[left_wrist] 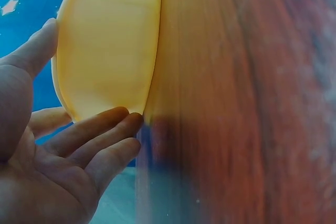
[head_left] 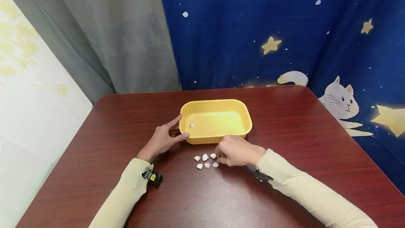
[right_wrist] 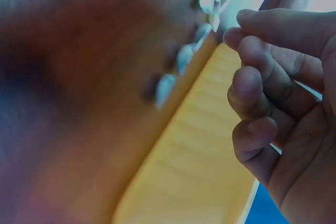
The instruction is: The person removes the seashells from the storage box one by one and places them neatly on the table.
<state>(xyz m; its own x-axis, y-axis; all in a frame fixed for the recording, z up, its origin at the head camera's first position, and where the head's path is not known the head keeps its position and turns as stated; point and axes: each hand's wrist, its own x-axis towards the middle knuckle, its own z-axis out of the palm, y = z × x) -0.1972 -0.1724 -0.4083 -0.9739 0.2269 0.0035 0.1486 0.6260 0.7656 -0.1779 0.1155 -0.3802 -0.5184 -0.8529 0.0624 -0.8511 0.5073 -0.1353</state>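
A yellow plastic basin [head_left: 205, 140] stands on the table, with one small white shell [head_left: 192, 125] inside near its left end. My left hand [head_left: 161, 139] rests against that end, thumb at the front corner of the rim. In the left wrist view its mostly straight fingers touch the outer wall of the basin [left_wrist: 110, 45]. Several whitish shells [head_left: 205, 157] lie in two short rows before the basin. At their right end is my right hand [head_left: 235, 150], its thumb close to the nearest shell [head_left: 215, 164]. Its fingers [right_wrist: 262, 90] bend loosely, with no shell visible between them.
The dark red wooden table [head_left: 110, 133] extends around the basin and shells. Behind it hang a grey curtain [head_left: 136, 45] and a blue curtain [head_left: 227, 38] with stars and a cat. A white patterned surface [head_left: 38, 115] borders the left side.
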